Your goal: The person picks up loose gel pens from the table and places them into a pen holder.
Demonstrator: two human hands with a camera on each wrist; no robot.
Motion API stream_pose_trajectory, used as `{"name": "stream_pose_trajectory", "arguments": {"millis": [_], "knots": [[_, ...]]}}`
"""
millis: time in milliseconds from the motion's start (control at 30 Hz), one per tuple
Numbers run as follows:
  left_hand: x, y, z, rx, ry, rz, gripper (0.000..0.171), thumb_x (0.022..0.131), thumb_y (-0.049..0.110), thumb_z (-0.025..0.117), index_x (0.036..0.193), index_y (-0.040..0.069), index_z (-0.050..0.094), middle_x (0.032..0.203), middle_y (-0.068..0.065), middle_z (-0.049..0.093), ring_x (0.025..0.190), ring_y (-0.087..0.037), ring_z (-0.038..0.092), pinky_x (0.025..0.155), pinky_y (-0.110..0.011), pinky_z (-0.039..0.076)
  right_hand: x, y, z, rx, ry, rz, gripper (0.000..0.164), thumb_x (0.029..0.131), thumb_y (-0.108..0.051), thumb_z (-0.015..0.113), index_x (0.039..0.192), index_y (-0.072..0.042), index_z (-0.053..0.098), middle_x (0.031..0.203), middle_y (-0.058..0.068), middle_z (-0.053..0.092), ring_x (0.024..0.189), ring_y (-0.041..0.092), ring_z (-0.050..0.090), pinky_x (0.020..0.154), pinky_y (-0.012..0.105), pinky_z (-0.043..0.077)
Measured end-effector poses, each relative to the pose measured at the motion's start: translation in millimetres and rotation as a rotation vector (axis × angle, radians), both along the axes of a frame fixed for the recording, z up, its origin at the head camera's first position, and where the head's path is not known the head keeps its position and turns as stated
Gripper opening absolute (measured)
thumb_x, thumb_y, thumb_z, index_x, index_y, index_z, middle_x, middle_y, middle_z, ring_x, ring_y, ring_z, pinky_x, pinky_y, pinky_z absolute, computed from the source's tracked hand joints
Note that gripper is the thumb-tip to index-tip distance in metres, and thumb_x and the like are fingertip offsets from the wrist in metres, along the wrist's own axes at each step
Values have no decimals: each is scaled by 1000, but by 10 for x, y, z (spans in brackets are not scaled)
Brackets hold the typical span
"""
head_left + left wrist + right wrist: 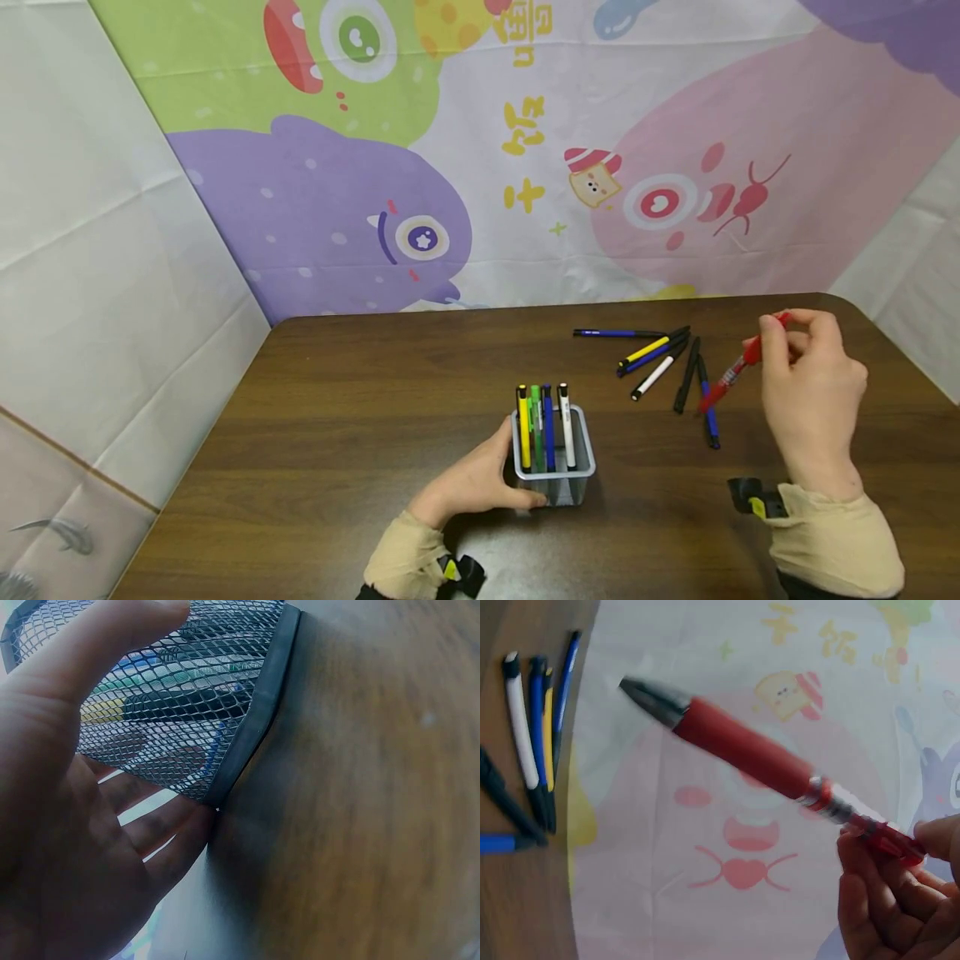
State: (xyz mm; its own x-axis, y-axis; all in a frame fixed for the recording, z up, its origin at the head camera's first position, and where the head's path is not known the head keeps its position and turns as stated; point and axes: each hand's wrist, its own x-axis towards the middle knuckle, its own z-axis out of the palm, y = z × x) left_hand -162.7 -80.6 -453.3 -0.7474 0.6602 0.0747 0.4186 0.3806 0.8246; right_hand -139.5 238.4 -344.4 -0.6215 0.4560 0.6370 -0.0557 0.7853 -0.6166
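A square wire-mesh pen holder (572, 490) stands upright near the middle of the table. Several pens are in it, among them a yellow one (524, 429), a green one (536, 425), a blue one (549, 427) and a white one (566, 429). My left hand (476, 477) grips the holder from its left side, thumb across the mesh wall (180, 742) and fingers round the other side. With thumb and fingers, my right hand (813, 392) pinches a red pen (746, 746) by its rear end. Its metal tip points away from the hand, raised above the table.
Loose pens lie at the back right of the table: a blue one (615, 333), a yellow one (643, 352), a white one (654, 377), a black one (687, 377) and another blue one (712, 429). A cartoon-printed cloth (480, 167) hangs behind the table's back edge.
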Motion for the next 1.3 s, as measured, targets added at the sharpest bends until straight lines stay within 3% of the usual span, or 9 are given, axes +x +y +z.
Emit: {"name": "stream_pose_trajectory", "arguments": {"millis": [100,233,433,500,667,800,1033,1300], "knots": [[1,2,4,2,3,-1,100,67,33,78,143,19,15,127,-5,45,115,-12,43,101,-33,32,11,-29,25,-43,0,37,37,90,-37,52,107,-5,57,72,-43,46,52,-13,39,46,14,27],[3,-1,2,3,5,0,101,67,33,78,144,19,14,128,-5,45,115,-12,42,101,-33,32,28,-75,56,-75,5,76,35,89,-38,54,106,-7,59,70,-46,44,55,-14,42,48,15,27],[8,-7,2,5,-2,-5,101,67,32,78,144,19,14,128,-5,45,115,-12,43,101,-33,32,62,-128,98,-105,36,108,30,86,-34,59,101,-7,60,71,-43,49,48,-2,35,43,16,23],[10,-8,4,4,-2,-3,101,67,33,78,144,19,14,128,-5,45,115,-12,43,101,-33,32,74,-159,119,-132,47,141,28,86,-32,60,100,-8,60,71,-40,52,50,-2,40,44,14,25],[11,-9,7,1,-3,1,102,67,33,78,144,20,13,127,-4,45,115,-11,43,100,-33,33,91,-266,168,-205,88,298,23,87,-22,59,99,-2,59,74,-24,62,67,-1,58,57,8,40],[8,-9,3,-1,0,-1,102,67,33,78,144,20,13,127,-4,45,114,-11,43,100,-33,33,96,-332,183,-236,127,405,21,87,-12,58,100,5,58,77,-13,63,68,2,60,63,9,46],[11,-4,7,-6,-8,6,100,67,34,78,143,20,14,125,-4,46,114,-11,44,100,-32,33,118,-434,189,-237,126,467,20,86,-10,59,101,4,60,79,-2,61,63,4,57,61,10,45],[5,-7,-7,-10,-8,8,100,67,35,77,143,20,15,126,-5,46,115,-12,43,100,-33,33,125,-568,154,-220,94,537,19,86,-8,59,103,0,61,82,0,61,64,5,57,58,10,44]]}}
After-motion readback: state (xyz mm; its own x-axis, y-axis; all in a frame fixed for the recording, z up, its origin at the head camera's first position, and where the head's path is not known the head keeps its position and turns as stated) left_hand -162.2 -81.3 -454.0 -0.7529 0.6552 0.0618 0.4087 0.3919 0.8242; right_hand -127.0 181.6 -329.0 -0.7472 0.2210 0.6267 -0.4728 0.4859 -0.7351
